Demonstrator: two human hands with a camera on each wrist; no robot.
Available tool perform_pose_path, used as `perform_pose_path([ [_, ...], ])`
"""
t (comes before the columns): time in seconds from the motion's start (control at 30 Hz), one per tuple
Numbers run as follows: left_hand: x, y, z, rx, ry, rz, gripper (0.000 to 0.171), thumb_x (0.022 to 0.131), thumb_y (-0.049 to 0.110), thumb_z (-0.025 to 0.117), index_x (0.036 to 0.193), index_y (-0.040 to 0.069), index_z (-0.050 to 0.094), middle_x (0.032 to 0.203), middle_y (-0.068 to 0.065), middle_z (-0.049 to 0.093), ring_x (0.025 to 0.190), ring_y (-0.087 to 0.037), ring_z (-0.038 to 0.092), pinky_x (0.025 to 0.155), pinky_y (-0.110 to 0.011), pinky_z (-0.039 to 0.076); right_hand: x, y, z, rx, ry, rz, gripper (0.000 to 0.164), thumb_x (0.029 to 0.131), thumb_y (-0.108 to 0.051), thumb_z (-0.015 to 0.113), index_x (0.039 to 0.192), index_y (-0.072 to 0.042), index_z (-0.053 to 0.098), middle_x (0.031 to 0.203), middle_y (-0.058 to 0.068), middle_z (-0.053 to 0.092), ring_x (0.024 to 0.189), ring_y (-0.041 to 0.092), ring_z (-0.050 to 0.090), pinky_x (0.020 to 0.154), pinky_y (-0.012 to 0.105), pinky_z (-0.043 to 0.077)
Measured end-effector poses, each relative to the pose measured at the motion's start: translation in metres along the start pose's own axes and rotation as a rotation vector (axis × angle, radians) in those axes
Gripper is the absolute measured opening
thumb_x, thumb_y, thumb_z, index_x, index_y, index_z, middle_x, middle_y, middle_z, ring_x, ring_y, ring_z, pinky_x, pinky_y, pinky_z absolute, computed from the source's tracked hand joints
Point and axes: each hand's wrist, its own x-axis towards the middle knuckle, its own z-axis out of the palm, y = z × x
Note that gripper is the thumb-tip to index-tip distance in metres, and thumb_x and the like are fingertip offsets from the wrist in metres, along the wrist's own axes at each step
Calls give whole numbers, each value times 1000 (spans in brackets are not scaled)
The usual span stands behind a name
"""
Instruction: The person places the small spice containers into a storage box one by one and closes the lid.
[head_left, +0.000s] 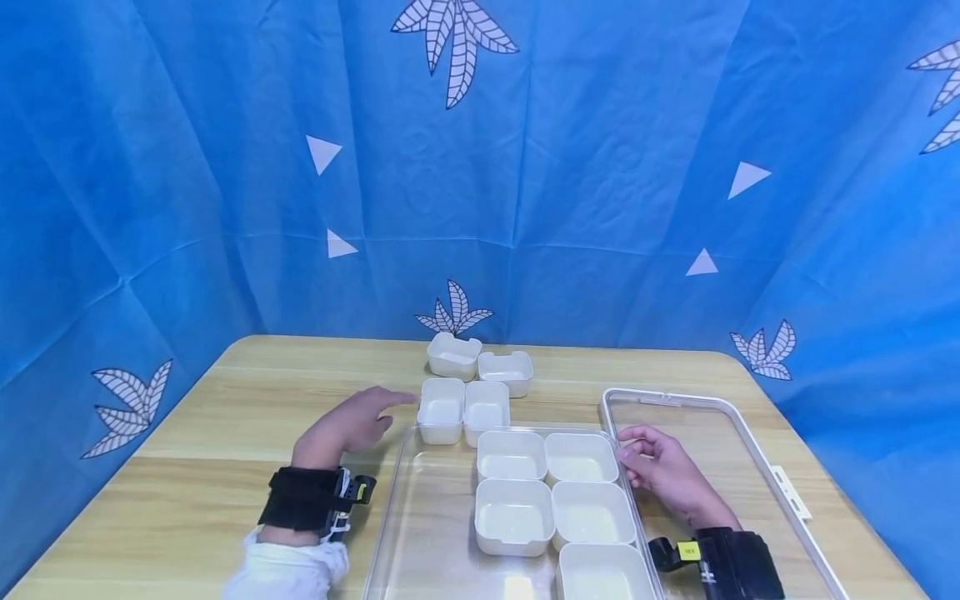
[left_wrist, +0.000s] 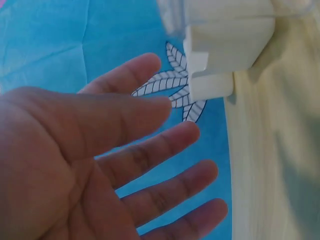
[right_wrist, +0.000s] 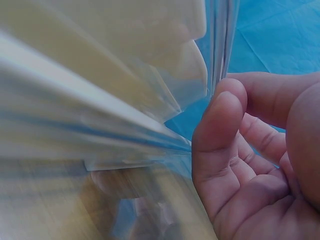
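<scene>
My left hand (head_left: 356,425) is over the table, fingers spread and fingertips beside a small white rectangular cup (head_left: 441,402). In the left wrist view, nothing lies between its fingers. A second narrow cup (head_left: 487,404) stands against the first, both at the back rim of a clear plastic bin (head_left: 431,517). Several white square cups (head_left: 513,510) sit in the bin's right part, in rows. At the bin's right side, my right hand (head_left: 667,475) pinches the rim with thumb and forefinger; its other fingers curl loosely.
Two white cups with notched rims, one at the left (head_left: 452,357) and one at the right (head_left: 507,371), stand farther back. A white-framed clear lid (head_left: 757,450) with a side latch lies on the right. Behind the wooden table (head_left: 187,467) hangs a blue patterned curtain (head_left: 600,167).
</scene>
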Motion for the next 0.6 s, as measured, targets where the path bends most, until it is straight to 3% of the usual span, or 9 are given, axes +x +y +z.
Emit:
perform_pose_path([
  [0.13,2,5,3,4,-38,-30,43,93,-9,48,130,7,61,132,-22,53,125,-42,45,103,-56,38,0,0,0,-2,-3,-1,35,93,1,57,123,13,44,88,10,56,66,12,55,59,23,52],
  [0.3,0,9,4,25,-30,-75,35,92,-4,54,122,8,68,130,-20,54,125,-40,46,103,-54,38,0,-3,1,-5,-6,-3,36,93,1,57,123,14,43,88,9,56,66,12,55,59,23,52],
  [0.5,1,12,5,39,-1,-68,25,92,1,55,107,10,73,141,-26,43,130,-47,38,106,-58,32,-1,-5,-1,-1,-7,-13,37,94,1,56,125,15,41,88,9,56,66,12,55,59,22,51],
  [0.6,3,13,5,54,1,-33,21,93,1,55,102,9,73,142,-25,44,131,-47,38,107,-58,31,-1,-4,-1,2,-8,-14,37,94,1,56,125,15,41,88,9,56,66,12,55,58,22,51],
])
